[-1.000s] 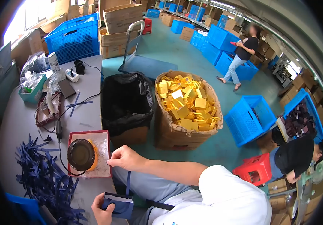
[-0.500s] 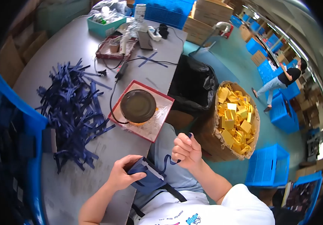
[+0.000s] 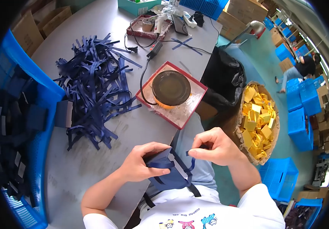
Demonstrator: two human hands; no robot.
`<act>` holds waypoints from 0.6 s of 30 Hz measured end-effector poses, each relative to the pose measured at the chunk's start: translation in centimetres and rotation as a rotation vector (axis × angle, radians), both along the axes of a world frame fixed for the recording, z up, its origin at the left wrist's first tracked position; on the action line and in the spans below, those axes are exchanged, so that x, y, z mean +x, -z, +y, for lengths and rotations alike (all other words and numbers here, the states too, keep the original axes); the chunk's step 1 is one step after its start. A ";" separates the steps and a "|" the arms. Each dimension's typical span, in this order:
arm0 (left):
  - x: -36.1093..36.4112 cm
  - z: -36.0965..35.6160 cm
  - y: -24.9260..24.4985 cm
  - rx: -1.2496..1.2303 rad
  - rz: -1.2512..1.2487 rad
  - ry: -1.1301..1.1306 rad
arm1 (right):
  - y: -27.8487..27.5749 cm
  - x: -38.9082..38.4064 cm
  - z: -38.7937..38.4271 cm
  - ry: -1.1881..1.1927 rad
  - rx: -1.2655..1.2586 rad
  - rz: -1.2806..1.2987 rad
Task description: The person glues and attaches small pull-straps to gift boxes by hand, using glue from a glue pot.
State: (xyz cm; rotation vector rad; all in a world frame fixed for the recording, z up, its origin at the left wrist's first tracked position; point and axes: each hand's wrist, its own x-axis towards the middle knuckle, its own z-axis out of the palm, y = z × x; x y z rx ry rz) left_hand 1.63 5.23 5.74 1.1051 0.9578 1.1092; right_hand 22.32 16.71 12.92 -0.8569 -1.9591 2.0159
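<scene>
A dark blue box [image 3: 176, 176] with blue ribbon on it is held over the lap by my left hand [image 3: 141, 162], whose fingers and thumb grip its left side. To the right of the box, my right hand [image 3: 216, 147] pinches the end of a narrow blue ribbon [image 3: 192, 165] that runs down to the box's open edge. Cut blue ribbons [image 3: 95, 84] lie in a loose pile on the grey table [image 3: 122, 133]. A round dark hot plate [image 3: 171, 88] stands on a red-edged tray [image 3: 179, 118] beyond my hands.
At the left is a blue crate [image 3: 44, 114] of dark boxes. A black bin bag [image 3: 223, 76] and a carton of yellow boxes [image 3: 258, 122] stand right of the table. A glue gun [image 3: 159, 24] lies farther back. A person [image 3: 305, 66] bends over crates at far right.
The view has shifted, so the table items appear lower and farther right. My right hand has turned, its thumb and fingertips now pointing left towards the box. The distant person has bent forward.
</scene>
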 end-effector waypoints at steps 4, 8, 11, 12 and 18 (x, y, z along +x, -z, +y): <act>0.0 -0.2 -1.4 0.050 0.091 0.030 | -1.0 -0.9 -0.1 -0.156 0.257 -0.061; 0.0 -0.3 -1.8 0.144 0.147 0.042 | -1.3 -1.6 -0.6 -0.202 0.328 -0.104; -0.1 -0.3 -2.0 0.163 0.181 0.053 | -1.8 -1.9 -0.7 -0.233 0.347 -0.145; -0.1 -0.3 -2.1 0.167 0.188 0.057 | -1.9 -1.9 -0.7 -0.234 0.346 -0.142; -0.1 -0.3 -2.0 0.196 0.198 0.045 | -1.3 -2.0 -1.1 -0.220 0.435 -0.119</act>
